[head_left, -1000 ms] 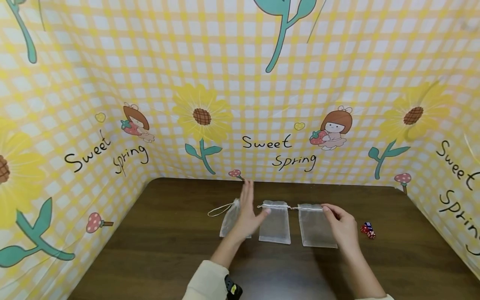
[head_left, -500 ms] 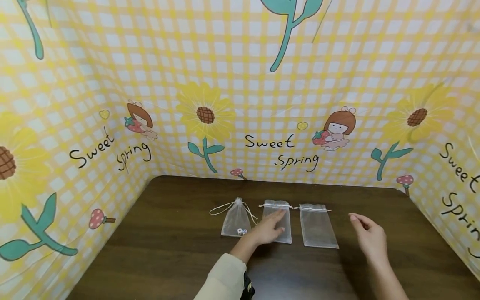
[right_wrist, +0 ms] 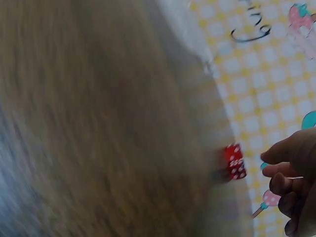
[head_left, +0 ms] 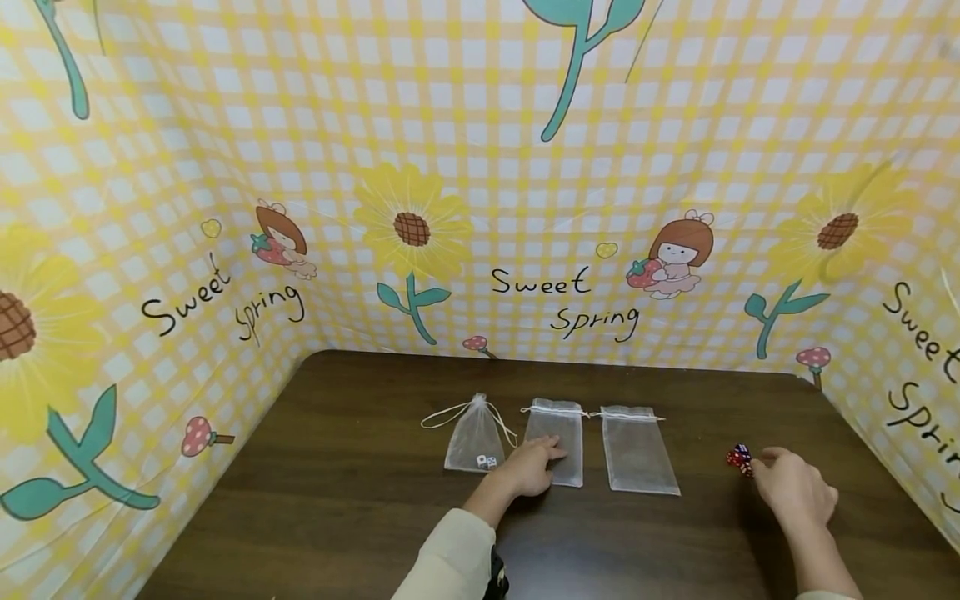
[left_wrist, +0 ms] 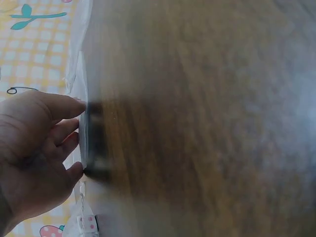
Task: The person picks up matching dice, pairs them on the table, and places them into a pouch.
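Three sheer white drawstring pouches lie in a row on the dark wooden table. The left pouch is drawn closed, with white dice showing inside. My left hand rests its fingertips on the lower part of the middle pouch; the left wrist view shows these fingers touching the thin fabric. The right pouch lies flat, untouched. Beside a small cluster of red and blue dice, my right hand hovers with loosely bent fingers. In the right wrist view a gap separates it from the red dice.
A yellow checked cloth with flowers and lettering walls the table at the back and both sides. Cords of the left pouch spread out on both sides of its neck.
My left hand went from between the left and middle pouches down onto the middle one. My right hand left the right pouch's top corner and moved right to the dice.
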`<state>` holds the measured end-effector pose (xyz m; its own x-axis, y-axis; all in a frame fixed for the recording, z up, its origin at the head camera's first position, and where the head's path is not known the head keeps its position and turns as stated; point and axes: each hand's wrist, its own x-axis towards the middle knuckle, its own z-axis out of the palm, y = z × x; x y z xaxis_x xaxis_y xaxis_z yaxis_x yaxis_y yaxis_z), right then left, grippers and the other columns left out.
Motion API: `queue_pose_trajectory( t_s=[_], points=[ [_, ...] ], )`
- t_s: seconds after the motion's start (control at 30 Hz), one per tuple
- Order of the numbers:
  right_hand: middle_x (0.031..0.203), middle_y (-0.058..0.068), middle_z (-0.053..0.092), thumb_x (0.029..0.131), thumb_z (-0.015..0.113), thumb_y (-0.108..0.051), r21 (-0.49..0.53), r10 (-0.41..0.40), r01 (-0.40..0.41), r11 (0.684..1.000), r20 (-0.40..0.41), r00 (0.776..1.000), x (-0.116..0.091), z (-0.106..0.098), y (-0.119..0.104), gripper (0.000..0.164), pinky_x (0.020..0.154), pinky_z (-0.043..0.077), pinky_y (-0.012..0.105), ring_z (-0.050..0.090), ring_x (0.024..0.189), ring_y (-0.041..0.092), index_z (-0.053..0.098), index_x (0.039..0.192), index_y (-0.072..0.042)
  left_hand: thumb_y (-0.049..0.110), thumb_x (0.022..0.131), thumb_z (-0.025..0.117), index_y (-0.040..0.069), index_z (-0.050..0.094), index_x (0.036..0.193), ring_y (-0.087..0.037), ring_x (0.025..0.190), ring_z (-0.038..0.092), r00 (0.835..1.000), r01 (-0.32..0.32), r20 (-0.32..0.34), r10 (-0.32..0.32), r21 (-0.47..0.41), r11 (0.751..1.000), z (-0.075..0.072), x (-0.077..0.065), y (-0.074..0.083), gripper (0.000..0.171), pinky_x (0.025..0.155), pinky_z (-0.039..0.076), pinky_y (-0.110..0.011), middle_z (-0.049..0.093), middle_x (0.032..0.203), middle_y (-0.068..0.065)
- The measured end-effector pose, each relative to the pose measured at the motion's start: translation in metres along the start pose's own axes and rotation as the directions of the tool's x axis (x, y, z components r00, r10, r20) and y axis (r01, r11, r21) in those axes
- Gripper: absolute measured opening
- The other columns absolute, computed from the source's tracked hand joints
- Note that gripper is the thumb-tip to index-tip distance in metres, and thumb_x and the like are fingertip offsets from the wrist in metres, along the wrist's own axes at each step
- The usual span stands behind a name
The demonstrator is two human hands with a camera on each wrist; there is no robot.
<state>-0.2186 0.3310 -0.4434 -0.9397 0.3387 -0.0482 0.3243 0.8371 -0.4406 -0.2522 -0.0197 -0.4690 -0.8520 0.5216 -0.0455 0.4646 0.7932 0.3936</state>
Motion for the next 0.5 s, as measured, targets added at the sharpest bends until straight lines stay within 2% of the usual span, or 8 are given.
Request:
queue_pose_trajectory(
  t_s=[0.1,0.23,0.5],
  points=[
    [0.120,0.032,0.049,0.090,0.053,-0.040,-0.035,0.029,-0.028,0.999,0.041,0.999,0.005,0.003,0.007,0.051,0.075,0.033,0.057,0.048,0.096,0.052,0.053,0.120,0.001,0.002,0.083,0.056,0.011,0.058,0.126,-0.023,0.131,0.033,1.000,0.004,-0.002,-0.004,-0.012,1.000,0.000,0.000,-0.001,0.044,0.107,0.024,-0.035,0.042,0.140,-0.007],
    [0.117,0.031,0.052,0.086,0.057,-0.046,-0.023,0.046,-0.045,0.999,0.052,0.998,0.010,0.009,0.010,0.054,0.074,0.034,0.057,0.049,0.095,0.051,0.057,0.113,0.001,0.003,0.084,0.056,0.011,0.058,0.126,-0.022,0.131,0.032,1.000,0.008,-0.012,-0.008,-0.025,1.000,0.002,0.000,-0.002,0.043,0.107,0.023,-0.035,0.042,0.141,-0.006],
    [0.105,0.029,0.057,0.087,0.056,-0.036,-0.013,0.070,-0.069,0.998,0.043,0.997,0.011,0.013,0.009,0.039,0.073,0.036,0.054,0.052,0.090,0.047,0.059,0.102,-0.001,0.006,0.084,0.058,0.012,0.059,0.125,-0.021,0.131,0.033,1.000,0.016,-0.018,-0.016,-0.008,1.000,0.003,-0.001,-0.002,0.042,0.107,0.024,-0.035,0.042,0.140,-0.006]
  ],
)
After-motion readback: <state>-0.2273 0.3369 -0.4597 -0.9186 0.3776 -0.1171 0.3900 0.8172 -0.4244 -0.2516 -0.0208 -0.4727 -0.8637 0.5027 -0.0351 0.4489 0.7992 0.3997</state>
